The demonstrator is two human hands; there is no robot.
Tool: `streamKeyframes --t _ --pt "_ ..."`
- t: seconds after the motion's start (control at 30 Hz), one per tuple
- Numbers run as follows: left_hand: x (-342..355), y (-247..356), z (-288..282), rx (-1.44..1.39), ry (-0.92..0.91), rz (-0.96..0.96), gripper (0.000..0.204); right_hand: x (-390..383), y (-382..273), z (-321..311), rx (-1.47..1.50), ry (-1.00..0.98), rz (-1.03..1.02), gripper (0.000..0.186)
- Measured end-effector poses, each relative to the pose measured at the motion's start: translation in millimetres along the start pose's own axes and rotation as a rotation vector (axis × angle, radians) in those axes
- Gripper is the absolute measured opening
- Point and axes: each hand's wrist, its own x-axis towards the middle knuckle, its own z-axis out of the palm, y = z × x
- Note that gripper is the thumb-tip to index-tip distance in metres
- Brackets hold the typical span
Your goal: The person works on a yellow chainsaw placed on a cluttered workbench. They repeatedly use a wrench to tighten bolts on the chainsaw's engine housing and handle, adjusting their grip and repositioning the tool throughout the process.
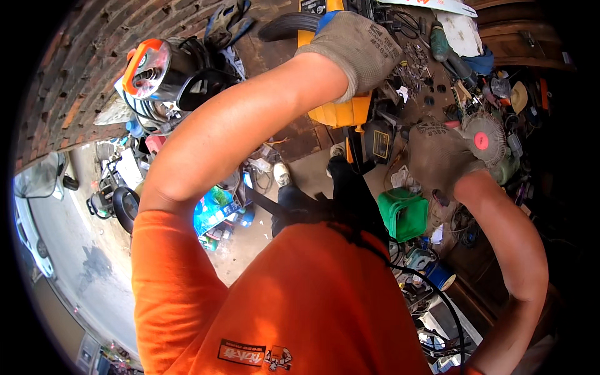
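Note:
My left hand (362,51), in a grey-brown work glove with blue showing at its edge, lies over the upper part of a yellow machine (342,112). Its fingers curl away from view, and what they grip is hidden beneath the hand. A black wheel-like ring (289,27) sits by the machine's upper left. To the right, my right hand (440,156) wears a matching glove and is closed; whatever it holds I cannot make out. Just beyond that hand stands a round, grey, finely ribbed disc (485,140) with a red centre, perhaps a small fan.
A green plastic bucket (402,214) stands below my right hand. Tools and small metal parts (415,69) clutter the bench. At the left are a dark canister with an orange handle (149,67) and a brick wall (94,69). A black cable (431,284) runs beside my body.

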Motion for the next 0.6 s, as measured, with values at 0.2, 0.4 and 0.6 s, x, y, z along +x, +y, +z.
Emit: streamKeyframes --t 0.2,0.4,0.6 --pt "6.9 -0.9 3.6 0.016 0.015 0.03 0.017 6.6 -10.3 11.5 -0.103 0.025 0.078 0.019" --pt "2.3 3.7 -9.2 -0.021 -0.068 0.044 0.016 10.2 -17.1 12.7 -0.058 -0.071 0.158 0.02" --pt "10.8 -2.5 0.0 -0.056 -0.038 0.049 0.023 21.8 -23.7 3.9 -0.133 -0.168 0.042 0.024"
